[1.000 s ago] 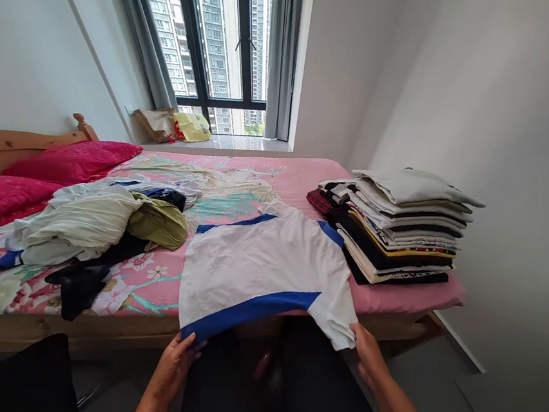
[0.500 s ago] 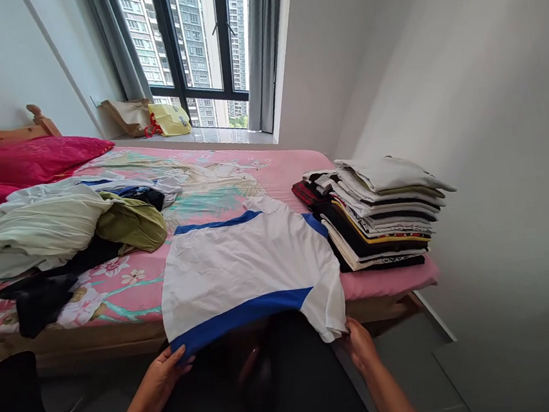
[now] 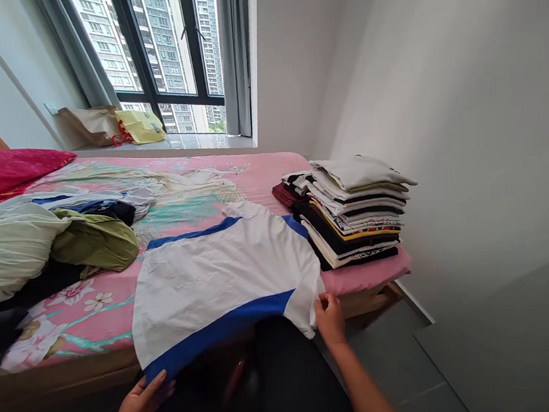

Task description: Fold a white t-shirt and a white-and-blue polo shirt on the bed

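A white T-shirt with blue side panels (image 3: pixel 212 267) lies spread sideways over the bed's front edge, its near side hanging toward my knees. At the lower left, my left hand (image 3: pixel 140 400) pinches the shirt's blue hem corner between thumb and fingers. My right hand (image 3: pixel 330 317) is closed on the edge of the near white sleeve, below the bed's edge. Just beyond the shirt's shoulder stands a tall stack of folded clothes (image 3: pixel 353 218), nearest to my right hand.
A loose heap of clothes, with an olive garment (image 3: pixel 96 242) on it, covers the left of the pink flowered bed (image 3: pixel 260 162). A red pillow (image 3: pixel 13 171) lies behind it. Paper and yellow bags (image 3: pixel 143 126) rest on the windowsill. A wall (image 3: pixel 468 148) rises at the right.
My view has turned to the right, so the bed and clothes sit farther left. My right hand has moved up along the sleeve edge; my left hand keeps its hold on the hem.
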Available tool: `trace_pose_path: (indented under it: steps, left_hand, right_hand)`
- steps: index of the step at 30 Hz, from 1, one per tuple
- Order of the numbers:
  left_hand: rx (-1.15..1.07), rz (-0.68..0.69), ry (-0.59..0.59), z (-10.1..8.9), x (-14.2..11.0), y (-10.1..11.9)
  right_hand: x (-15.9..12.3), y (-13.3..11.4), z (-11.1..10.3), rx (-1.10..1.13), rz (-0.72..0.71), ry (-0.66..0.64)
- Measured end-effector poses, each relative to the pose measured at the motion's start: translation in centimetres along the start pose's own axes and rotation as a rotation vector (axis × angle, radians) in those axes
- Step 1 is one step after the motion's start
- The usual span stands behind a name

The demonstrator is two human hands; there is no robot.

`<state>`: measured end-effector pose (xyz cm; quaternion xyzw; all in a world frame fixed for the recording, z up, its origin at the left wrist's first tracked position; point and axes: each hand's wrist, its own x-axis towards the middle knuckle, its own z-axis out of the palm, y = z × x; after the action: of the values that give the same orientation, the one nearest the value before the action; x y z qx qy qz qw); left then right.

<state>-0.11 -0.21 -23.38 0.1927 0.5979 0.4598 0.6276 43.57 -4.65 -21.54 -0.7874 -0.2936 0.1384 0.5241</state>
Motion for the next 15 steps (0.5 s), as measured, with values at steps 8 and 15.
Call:
trace_pose_path:
  steps: [8, 15]
  left_hand:
    - [-0.015, 0.004, -0.036, -0.1, -0.6, 0.4]
    - [0.005, 0.033, -0.084, -0.6, -0.4, -0.1]
  right_hand:
    - [3.9, 4.9, -7.7, 0.014, 0.203, 0.173]
    - [-3.2, 0.1, -4.5, -0.013, -0.31, -0.147]
